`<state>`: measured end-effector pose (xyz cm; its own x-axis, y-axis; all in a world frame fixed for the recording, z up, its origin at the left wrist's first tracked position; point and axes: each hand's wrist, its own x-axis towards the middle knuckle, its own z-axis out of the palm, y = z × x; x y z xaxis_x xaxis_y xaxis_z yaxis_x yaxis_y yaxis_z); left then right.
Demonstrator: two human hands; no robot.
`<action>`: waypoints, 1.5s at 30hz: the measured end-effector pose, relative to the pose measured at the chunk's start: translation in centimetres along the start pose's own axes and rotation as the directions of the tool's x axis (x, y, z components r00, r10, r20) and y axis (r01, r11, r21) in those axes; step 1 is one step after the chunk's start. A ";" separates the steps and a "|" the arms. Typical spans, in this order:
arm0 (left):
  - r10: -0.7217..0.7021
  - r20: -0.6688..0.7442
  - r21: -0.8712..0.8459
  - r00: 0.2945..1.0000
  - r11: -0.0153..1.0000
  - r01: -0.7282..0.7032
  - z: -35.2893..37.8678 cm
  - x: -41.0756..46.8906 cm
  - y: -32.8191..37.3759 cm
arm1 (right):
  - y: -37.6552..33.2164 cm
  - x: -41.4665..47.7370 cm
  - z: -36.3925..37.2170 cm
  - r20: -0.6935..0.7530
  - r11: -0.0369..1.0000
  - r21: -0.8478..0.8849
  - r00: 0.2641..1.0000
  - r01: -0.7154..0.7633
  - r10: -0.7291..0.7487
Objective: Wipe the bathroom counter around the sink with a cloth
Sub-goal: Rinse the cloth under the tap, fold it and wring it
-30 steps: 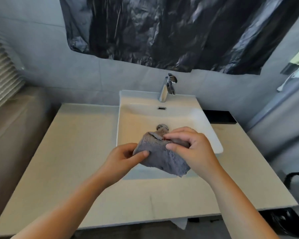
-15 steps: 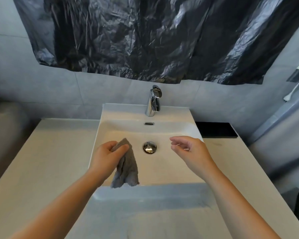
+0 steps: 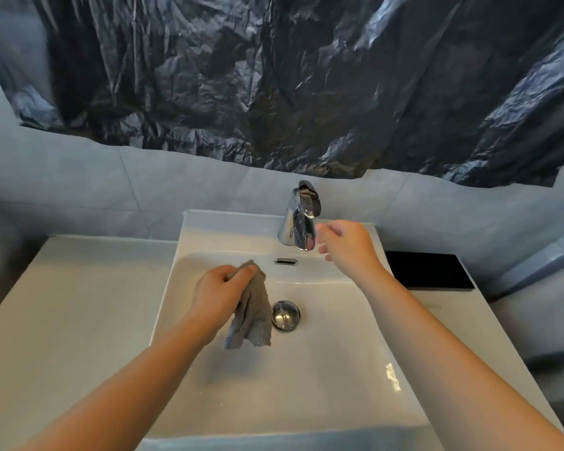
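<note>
A grey cloth [image 3: 251, 312] hangs bunched from my left hand [image 3: 220, 292], which pinches its top corner above the white sink basin [image 3: 339, 369], just left of the chrome drain plug [image 3: 285, 314]. My right hand [image 3: 345, 245] is empty, fingers loosely apart, raised beside the chrome faucet [image 3: 300, 219] at the back of the sink, close to its spout. The pale counter [image 3: 62, 320] spreads out to the left of the basin, with a narrower strip on the right.
A black rectangular tray [image 3: 428, 271] lies on the counter to the right of the sink, against the wall. Crumpled black plastic sheeting [image 3: 274, 76] covers the wall above the faucet. Grey tiles [image 3: 79, 190] run behind the counter.
My right hand let go of the cloth and rose toward the faucet. My left hand kept the cloth and carried it over the basin. The view has moved closer to the sink.
</note>
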<state>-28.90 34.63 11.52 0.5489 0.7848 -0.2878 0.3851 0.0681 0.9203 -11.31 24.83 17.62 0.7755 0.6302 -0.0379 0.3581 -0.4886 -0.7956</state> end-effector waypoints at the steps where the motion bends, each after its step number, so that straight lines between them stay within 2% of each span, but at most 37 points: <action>1: -0.011 0.006 0.000 1.000 1.000 0.011 0.4 0.3 0.2 | -0.2 0.5 0.3 0.016 0.999 0.036 1.000 -0.020 0.020; 7: -0.091 -0.013 -0.043 0.996 0.995 0.090 2.5 1.6 1.1 | -0.5 2.6 0.5 0.077 0.924 0.338 0.984 -0.179 0.162; 11: -0.131 -0.043 -0.065 0.990 0.990 0.128 3.6 2.3 1.1 | -1.6 4.5 -0.3 0.088 0.873 0.440 0.978 -0.210 0.190; 13: -0.152 -0.053 -0.068 0.987 0.987 0.148 4.1 2.6 1.0 | -2.5 5.5 -0.8 0.153 0.831 0.489 0.964 -0.264 0.216; 16: -0.172 -0.060 -0.073 0.983 0.983 0.168 4.9 2.8 0.9 | -1.7 5.7 -1.7 0.229 0.871 0.441 0.966 -0.214 0.121; 20: -0.181 -0.022 -0.091 0.983 0.980 0.178 6.4 2.8 1.2 | 3.0 4.1 -3.2 0.120 0.921 0.374 0.990 -0.110 0.070; 22: -0.165 0.012 -0.081 0.986 0.983 0.166 7.2 3.0 1.1 | 6.0 3.2 -3.2 0.120 0.937 0.315 0.985 -0.153 0.121; 25: -0.149 0.046 -0.080 0.988 0.985 0.152 8.1 3.4 1.0 | 9.5 2.0 -1.9 0.254 0.936 0.233 0.946 -0.263 0.203; 27: -0.143 0.054 -0.096 0.988 0.984 0.147 8.7 3.6 1.1 | 10.8 1.7 -0.8 0.324 0.939 0.201 0.923 -0.280 0.206; 32: -0.104 0.065 -0.077 0.992 0.991 0.109 9.2 3.8 1.1 | 11.0 1.9 1.5 0.418 0.903 0.281 0.888 -0.325 0.190; 38: -0.119 0.066 -0.056 0.991 0.991 0.123 8.0 3.8 0.1 | 10.9 2.0 2.3 0.327 0.945 0.264 0.939 -0.194 0.101; 42: -0.110 0.062 -0.046 0.992 0.992 0.113 7.4 3.7 -0.5 | 10.6 2.0 2.7 0.508 0.945 0.257 0.860 -0.200 0.044; 45: -0.097 0.033 -0.041 0.995 0.994 0.099 7.0 3.9 -0.8 | 10.6 2.0 2.5 0.429 0.969 0.207 0.903 -0.133 0.033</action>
<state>-21.90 33.30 7.84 0.5331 0.7536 -0.3845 0.4066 0.1704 0.8976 -7.31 22.45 7.61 0.4887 0.8118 -0.3195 0.1362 -0.4327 -0.8912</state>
